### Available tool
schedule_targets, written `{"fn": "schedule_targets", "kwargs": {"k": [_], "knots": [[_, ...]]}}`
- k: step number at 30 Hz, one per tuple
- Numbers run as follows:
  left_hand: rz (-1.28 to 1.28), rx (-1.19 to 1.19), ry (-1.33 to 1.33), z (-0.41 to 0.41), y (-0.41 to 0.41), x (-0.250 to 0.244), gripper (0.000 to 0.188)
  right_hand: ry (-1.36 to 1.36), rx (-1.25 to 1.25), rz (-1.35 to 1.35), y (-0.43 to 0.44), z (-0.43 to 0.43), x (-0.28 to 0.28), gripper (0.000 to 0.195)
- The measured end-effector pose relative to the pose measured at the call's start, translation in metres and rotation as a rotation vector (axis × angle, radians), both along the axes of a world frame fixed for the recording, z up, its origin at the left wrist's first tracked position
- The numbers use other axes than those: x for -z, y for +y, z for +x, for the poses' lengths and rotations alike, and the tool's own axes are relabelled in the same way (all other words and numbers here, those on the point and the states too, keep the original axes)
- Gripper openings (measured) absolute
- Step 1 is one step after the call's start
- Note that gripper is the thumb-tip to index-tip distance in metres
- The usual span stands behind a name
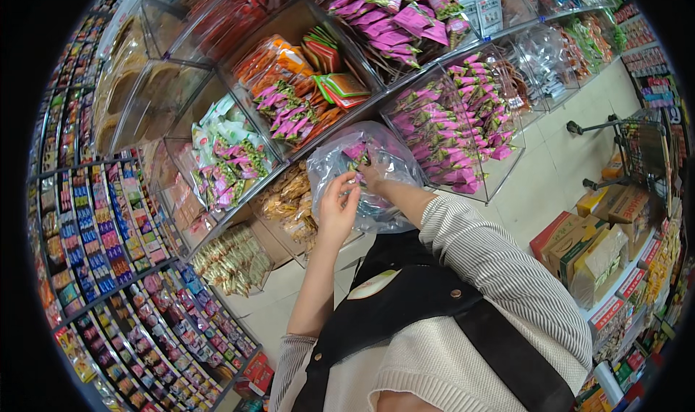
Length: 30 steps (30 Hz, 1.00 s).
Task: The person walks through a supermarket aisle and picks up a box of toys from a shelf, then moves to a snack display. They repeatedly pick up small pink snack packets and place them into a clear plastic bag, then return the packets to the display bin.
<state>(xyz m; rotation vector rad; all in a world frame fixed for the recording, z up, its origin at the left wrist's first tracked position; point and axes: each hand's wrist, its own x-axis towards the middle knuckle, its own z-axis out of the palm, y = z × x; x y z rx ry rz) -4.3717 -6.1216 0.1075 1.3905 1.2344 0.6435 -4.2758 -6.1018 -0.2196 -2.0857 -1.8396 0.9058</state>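
A large clear plastic bag (336, 146) stands open in front of me, against the display bins, with small pink-and-green packets (355, 151) inside. My right hand (374, 174) reaches into it, fingers at the packets; whether they grip one is hidden. Over the bag's near left side is my left hand (339, 200), its fingers apart and slightly curled, with nothing seen in it. Many more pink-and-green packets (450, 124) fill the clear bin right of the bag. Others lie in the upper bin (388, 26) and among orange packs (285, 110).
Bags of brown snacks (288, 205) sit in a low bin to the left. Full shelves (103, 227) line the left side. At right, a wheeled cart (638, 146) and cardboard boxes (573, 243) stand on the tiled floor (564, 135).
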Motion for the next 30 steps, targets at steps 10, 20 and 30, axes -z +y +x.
{"fn": "schedule_targets", "kwargs": {"k": [10, 20, 30], "knots": [[0.072, 0.042, 0.014, -0.016, -0.002, -0.003, 0.033, 0.109, -0.071, 0.058, -0.004, 0.060, -0.219, 0.048], [-0.130, -0.019, -0.380, 0.000, 0.002, 0.005, 0.067, 0.699, 0.002, 0.139, -0.036, 0.086, -0.326, 0.057], [-0.516, -0.407, -0.843, 0.016, -0.006, 0.011, 0.027, 0.789, -0.071, 0.168, -0.040, 0.114, -0.338, 0.073]]}}
